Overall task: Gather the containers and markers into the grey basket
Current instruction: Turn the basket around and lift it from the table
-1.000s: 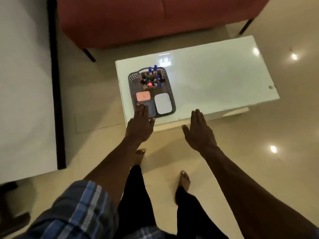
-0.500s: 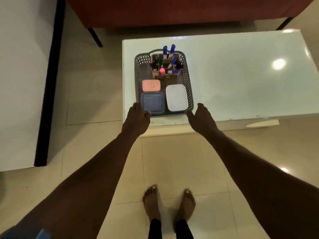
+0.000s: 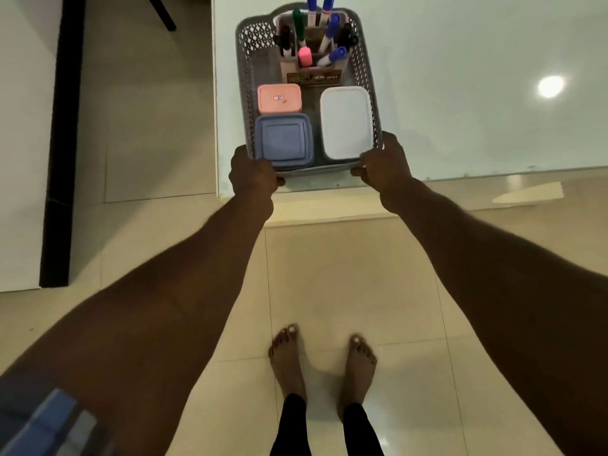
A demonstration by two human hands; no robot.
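Note:
The grey basket (image 3: 245, 80) stands on the near left corner of the white table (image 3: 460, 93). Inside lie a pink container (image 3: 279, 98), a blue container (image 3: 284, 139) and a white container (image 3: 346, 121). Behind them a holder (image 3: 289, 69) carries several markers (image 3: 330, 31) in blue, green, black and pink. My left hand (image 3: 251, 174) grips the basket's near left corner. My right hand (image 3: 383, 164) grips its near right corner.
A black table or sofa leg (image 3: 163, 13) stands on the tiled floor at the back left. A white panel with a black edge (image 3: 61, 143) runs along the left. My bare feet (image 3: 322, 360) stand just before the table.
The view has moved in closer over the table. Both hands, open beside the basket half a second ago, have closed onto its near corners.

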